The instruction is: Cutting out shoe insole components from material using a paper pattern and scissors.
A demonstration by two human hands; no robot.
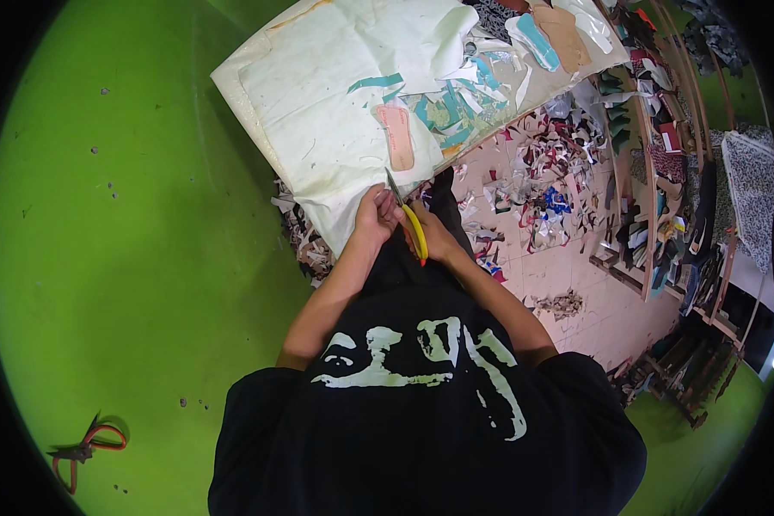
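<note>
My right hand (437, 236) is closed round the yellow handles of a pair of scissors (418, 234). The blades point away from me, at the near edge of a large white sheet (318, 112) spread over a table. Pinched fingers of my left hand (375, 215) hold that same edge, just left of the blades. A pink sole-shaped pattern piece (396, 142) with handwriting lies on the sheet, right beyond the scissor tips. Teal and white offcuts (456, 107) are strewn to its right.
At the table's far right lie a teal-and-white sole shape (535, 43) and a brown card piece (564, 39). Scraps (546, 181) litter the tiled floor. Wooden racks (654, 206) full of materials stand on the right. A red-handled cutting tool (79, 452) is at lower left against green.
</note>
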